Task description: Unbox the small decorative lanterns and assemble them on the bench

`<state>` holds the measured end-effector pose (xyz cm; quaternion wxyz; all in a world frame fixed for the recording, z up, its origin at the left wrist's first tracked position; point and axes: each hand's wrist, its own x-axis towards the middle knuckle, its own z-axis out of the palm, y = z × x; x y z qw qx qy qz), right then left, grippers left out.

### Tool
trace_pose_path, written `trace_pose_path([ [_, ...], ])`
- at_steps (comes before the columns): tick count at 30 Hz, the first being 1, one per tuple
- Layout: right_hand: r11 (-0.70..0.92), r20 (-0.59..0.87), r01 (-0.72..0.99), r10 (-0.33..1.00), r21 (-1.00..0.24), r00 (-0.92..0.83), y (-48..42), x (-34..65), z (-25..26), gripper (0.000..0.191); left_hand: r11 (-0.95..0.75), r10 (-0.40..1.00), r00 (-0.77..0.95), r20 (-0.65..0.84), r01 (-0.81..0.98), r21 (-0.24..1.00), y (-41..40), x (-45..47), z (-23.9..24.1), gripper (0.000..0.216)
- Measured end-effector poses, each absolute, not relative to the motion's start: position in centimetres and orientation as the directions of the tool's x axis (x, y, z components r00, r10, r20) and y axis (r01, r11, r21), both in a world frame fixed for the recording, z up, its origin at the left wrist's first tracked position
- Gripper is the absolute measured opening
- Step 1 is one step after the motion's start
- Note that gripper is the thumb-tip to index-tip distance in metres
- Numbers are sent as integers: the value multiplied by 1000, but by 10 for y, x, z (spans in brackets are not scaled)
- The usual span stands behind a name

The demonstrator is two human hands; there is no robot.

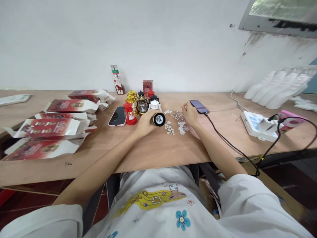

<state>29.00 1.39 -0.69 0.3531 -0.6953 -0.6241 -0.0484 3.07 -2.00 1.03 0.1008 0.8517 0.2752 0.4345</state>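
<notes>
My left hand [145, 123] is wrapped round a small black lantern [158, 119] lying on its side, its round base facing me. My right hand [189, 112] rests on the wooden table [148, 148], fingers curled over a scatter of small white and metal parts [177, 116]; what they pinch, if anything, is too small to tell. More little round pieces [169, 129] lie between the hands. Behind stand several toy lanterns: red [129, 114], gold [131, 98], black [142, 105] and white [155, 105].
A pink-edged phone [117, 116] lies left of the lanterns; another phone [198, 106] on a black cable is by my right hand. Red flat boxes [47, 127] are stacked at the left. A white power strip [255, 124] and white bags [279, 87] sit at the right.
</notes>
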Motion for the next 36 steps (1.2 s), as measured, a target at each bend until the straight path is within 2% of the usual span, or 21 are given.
trace_pose_path([
  [8, -13, 364, 895, 911, -446, 195, 13, 291, -7, 26, -834, 546, 483, 685, 388, 392, -21, 31, 11, 37],
  [15, -45, 463, 906, 848, -422, 257, 14, 294, -7, 33, -836, 542, 480, 690, 394, 383, -21, 30, 12, 35],
  [19, -31, 489, 893, 828, -448, 274, 15, 293, -5, 36, -837, 539, 489, 686, 400, 373, -20, 29, 12, 35],
  [28, -69, 490, 860, 798, -505, 352, 14, 292, -2, 33, -837, 538, 488, 687, 407, 366, -18, 29, 9, 35],
  [36, -32, 462, 818, 813, -574, 356, 20, 296, -8, 31, -837, 537, 497, 682, 414, 358, -19, 30, 10, 35],
])
